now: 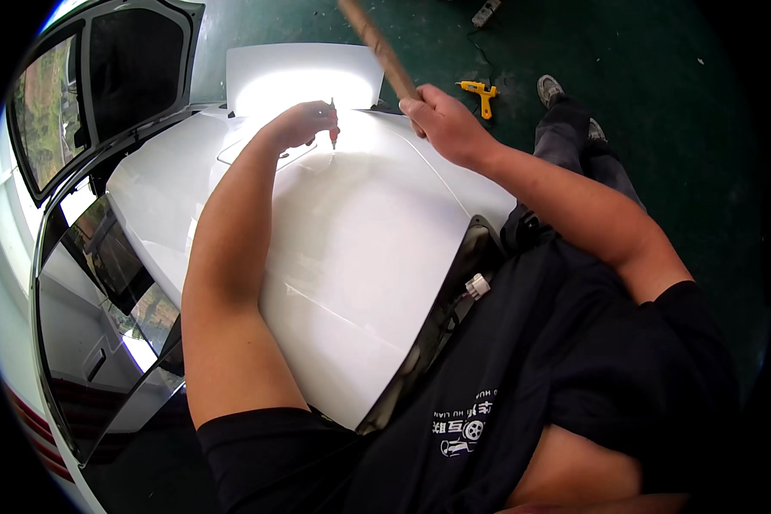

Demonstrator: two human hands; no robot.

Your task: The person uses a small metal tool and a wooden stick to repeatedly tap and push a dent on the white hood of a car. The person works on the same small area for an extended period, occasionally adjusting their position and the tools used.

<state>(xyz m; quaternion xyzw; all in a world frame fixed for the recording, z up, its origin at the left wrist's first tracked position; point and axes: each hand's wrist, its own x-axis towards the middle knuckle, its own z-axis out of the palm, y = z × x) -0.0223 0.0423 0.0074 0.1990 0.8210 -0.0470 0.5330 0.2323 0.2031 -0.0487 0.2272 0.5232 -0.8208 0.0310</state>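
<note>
My left hand [301, 125] is closed on a slim red punch-like tool [334, 128] with a dark top. Its pointed lower end meets, or hovers just over, a white car panel [360, 248]; which of the two I cannot tell. To the right and a little higher, my right hand [445, 120] grips the lower end of a wooden stick [375, 44]. The stick slants up and to the left, and its far end runs out of the picture's top edge. A glare of light covers the panel around the red tool.
Beyond the panel stands a bright lamp board [304, 79]. On the green floor lie a yellow glue gun [481, 96] and a corded power strip [486, 12]. At left are car windows [111, 317] and an open framed window part [137, 68]. A white connector [477, 286] hangs by my torso.
</note>
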